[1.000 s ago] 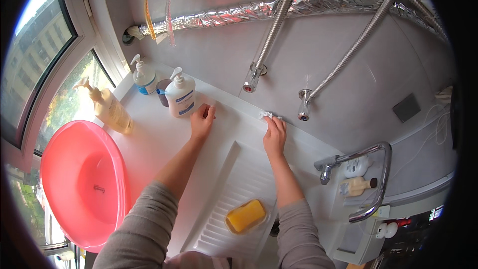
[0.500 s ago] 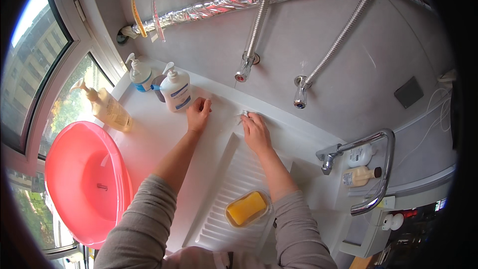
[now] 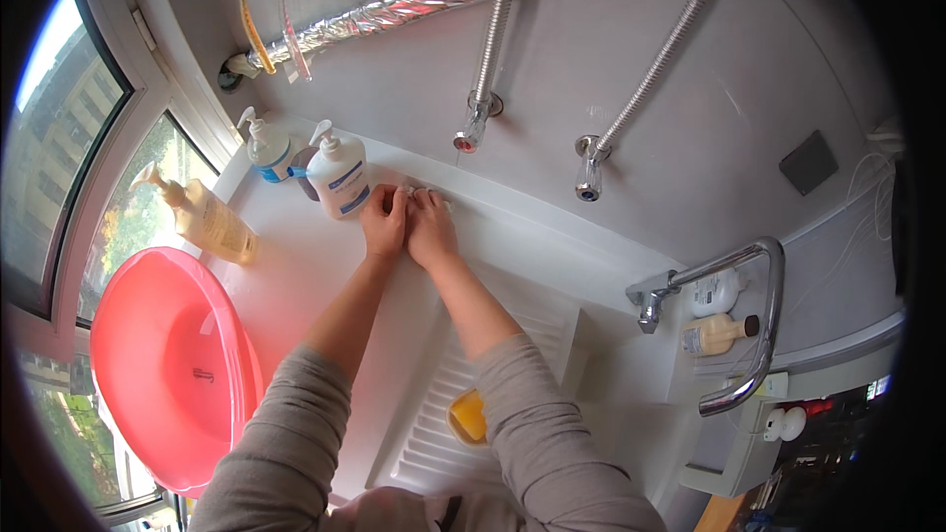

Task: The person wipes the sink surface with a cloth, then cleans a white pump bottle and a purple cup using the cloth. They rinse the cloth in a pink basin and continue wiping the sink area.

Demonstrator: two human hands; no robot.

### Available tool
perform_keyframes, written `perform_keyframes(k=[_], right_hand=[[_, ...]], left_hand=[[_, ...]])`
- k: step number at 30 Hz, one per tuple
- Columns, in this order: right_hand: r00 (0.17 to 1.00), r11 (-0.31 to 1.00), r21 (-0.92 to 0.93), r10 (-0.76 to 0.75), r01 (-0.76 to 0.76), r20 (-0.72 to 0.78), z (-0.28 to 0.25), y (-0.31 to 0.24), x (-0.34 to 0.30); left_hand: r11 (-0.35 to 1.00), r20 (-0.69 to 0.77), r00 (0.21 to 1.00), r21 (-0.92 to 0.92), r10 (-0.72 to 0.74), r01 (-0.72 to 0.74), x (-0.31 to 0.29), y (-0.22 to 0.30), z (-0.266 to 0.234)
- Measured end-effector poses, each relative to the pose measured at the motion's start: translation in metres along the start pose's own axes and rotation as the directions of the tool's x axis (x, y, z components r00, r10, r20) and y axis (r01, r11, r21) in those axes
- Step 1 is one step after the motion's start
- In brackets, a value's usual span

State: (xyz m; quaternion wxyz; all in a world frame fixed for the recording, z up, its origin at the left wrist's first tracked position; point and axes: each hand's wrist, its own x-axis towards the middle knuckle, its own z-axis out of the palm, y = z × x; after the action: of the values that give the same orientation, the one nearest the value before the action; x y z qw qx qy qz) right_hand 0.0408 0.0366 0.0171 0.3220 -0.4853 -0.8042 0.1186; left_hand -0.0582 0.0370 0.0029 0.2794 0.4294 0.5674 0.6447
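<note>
At the back of the white counter, my left hand and my right hand are side by side, almost touching. The left one is closed, fingers curled in toward the right one; what it grips, if anything, is hidden. My right hand is bent over at the fingertips, and a small whitish bit shows by them, too little to name. Just left of my hands stands a white pump bottle with blue label bands. A lidless-looking soap dish holds a yellow soap bar, partly covered by my right sleeve.
A pink basin leans at the left by the window. Behind it are an amber pump bottle and a clear pump bottle. The ribbed washboard runs into the sink at right, under a chrome faucet. Two hoses hang from above.
My right hand has moved left along the back of the counter and now meets my left hand. My right forearm now covers part of the soap dish.
</note>
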Motion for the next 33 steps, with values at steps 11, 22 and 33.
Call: perform_keyframes(k=[11,22,33], right_hand=[[0.959,0.896,-0.377,0.149,-0.234,-0.242,-0.178,0.156,-0.175],[0.978,0.987,-0.102,0.107,-0.127,-0.178,-0.069,0.046,-0.078],[0.917,0.965,-0.164,0.129,-0.203,-0.376,-0.173,0.122,-0.157]], left_hand=[[0.995,0.118,0.989,0.059,-0.085,0.078,0.0,0.007,-0.006],[0.993,0.153,0.985,0.101,-0.079,0.064,0.003,0.002,-0.003],[0.999,0.107,0.994,0.043,-0.033,0.029,0.005,-0.011,-0.003]])
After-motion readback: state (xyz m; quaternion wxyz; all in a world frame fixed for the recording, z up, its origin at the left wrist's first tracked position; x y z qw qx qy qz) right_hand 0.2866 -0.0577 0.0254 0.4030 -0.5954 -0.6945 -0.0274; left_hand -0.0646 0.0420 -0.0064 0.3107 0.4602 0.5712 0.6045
